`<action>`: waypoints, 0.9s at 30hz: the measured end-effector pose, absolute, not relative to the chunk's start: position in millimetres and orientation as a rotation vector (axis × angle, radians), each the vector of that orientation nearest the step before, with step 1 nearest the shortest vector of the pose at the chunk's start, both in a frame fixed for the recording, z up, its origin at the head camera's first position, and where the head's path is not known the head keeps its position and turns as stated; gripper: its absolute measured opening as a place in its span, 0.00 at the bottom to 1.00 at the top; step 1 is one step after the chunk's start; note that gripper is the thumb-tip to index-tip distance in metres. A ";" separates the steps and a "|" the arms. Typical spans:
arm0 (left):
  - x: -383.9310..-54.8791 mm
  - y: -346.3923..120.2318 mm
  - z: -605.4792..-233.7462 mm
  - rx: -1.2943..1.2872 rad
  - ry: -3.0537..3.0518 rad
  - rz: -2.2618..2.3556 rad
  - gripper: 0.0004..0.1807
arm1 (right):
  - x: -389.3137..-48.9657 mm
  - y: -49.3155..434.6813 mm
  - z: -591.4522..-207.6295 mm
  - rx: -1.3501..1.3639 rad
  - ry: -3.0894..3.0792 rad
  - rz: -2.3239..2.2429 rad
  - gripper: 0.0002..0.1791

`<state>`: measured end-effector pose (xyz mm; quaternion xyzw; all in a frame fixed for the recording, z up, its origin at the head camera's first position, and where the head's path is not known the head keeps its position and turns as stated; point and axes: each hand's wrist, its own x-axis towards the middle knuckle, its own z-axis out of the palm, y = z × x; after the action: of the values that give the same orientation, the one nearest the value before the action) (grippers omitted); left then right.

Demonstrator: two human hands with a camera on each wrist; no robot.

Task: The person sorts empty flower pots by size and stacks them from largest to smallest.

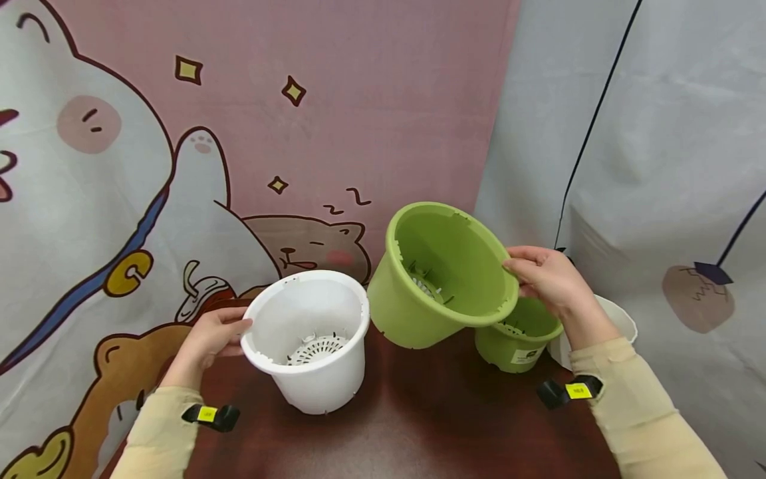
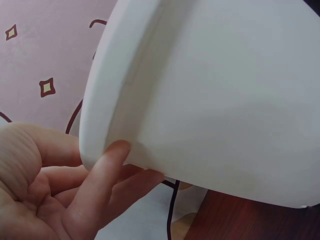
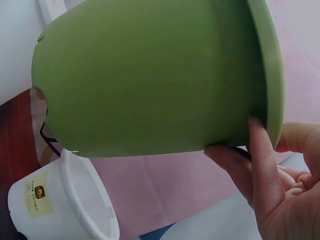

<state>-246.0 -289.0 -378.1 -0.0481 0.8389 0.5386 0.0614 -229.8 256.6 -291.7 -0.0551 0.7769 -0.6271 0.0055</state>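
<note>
My left hand (image 1: 218, 336) pinches the left rim of a white plastic flower pot (image 1: 323, 382), thumb on one side and fingers on the other. Slots pierce that pot's round base, and its mouth tilts toward me. In the left wrist view the pot's smooth wall (image 2: 225, 100) fills most of the picture, with fingertips tucked under the lip. A larger-looking green flower pot (image 1: 395, 306) hangs tilted above the table, its mouth facing right and toward me. My right hand (image 1: 547, 276) grips its right rim; the right wrist view shows fingers against the green wall (image 3: 150, 85).
Behind my right forearm, a smaller green pot (image 1: 509, 349) with a white label stands on the dark red-brown table (image 1: 431, 426). A white pot (image 1: 619, 319) is partly hidden by that wrist. A cartoon-printed cloth (image 1: 383, 120) hangs close behind the table.
</note>
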 end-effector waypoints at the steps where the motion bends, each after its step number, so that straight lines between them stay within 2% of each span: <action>1: -246.0 -289.0 -378.2 -0.146 2.537 1.628 0.28 | -230.1 255.4 -289.7 -0.172 2.431 -1.965 0.29; 27: -245.9 -289.4 -378.6 -0.151 2.530 1.629 0.28 | -243.7 214.4 -257.4 -0.244 2.343 -2.072 0.27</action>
<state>-245.9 -289.4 -378.6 -0.0502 0.8379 0.5397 0.0644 -243.7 214.4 -257.4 -0.0779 0.7468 -0.6604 0.0021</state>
